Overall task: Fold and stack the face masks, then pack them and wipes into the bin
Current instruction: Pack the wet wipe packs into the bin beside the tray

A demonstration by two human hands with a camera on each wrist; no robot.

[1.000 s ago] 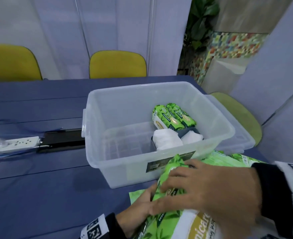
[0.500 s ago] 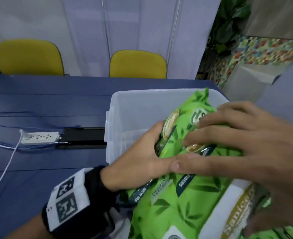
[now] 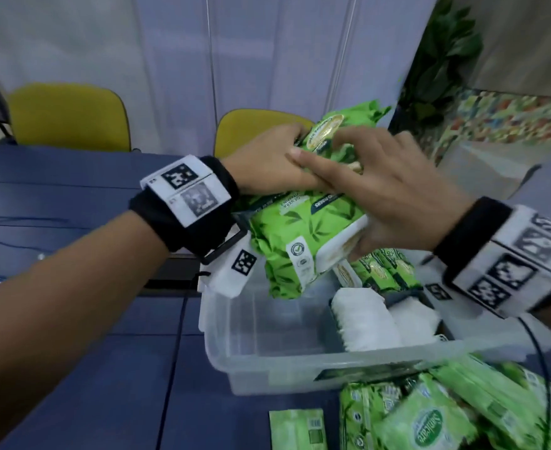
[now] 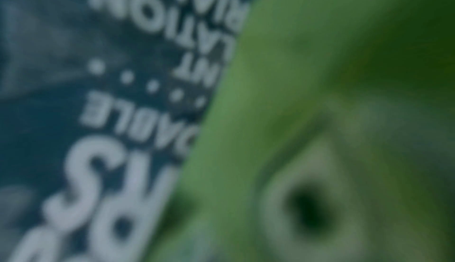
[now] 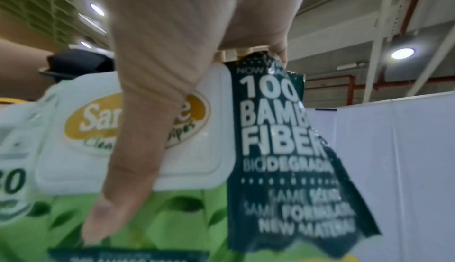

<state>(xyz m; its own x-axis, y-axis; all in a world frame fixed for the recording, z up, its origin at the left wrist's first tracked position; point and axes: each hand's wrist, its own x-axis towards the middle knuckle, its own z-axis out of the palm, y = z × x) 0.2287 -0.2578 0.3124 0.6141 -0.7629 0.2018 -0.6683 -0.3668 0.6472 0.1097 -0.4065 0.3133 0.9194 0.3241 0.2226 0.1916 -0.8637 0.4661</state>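
Both hands hold a large green wipes pack [image 3: 303, 228] in the air over the clear plastic bin [image 3: 267, 355]. My left hand [image 3: 277, 157] grips its far left end; my right hand [image 3: 374, 190] grips the right side, thumb across the white lid [image 5: 138, 130]. The left wrist view is filled by a blur of the pack [image 4: 295, 110]. Inside the bin, white folded masks [image 3: 365, 319] sit at the right, with small green wipes packs [image 3: 387, 271] behind them.
More green wipes packs [image 3: 446, 414] lie on the blue table [image 3: 73, 384] in front of the bin, at lower right. Two yellow chairs [image 3: 69, 115] stand beyond the table. A dark strip [image 3: 170, 277] lies on the table left of the bin.
Both hands lifted the large wipes pack from the table in front of the bin up and forward. It now hangs over the bin's interior.
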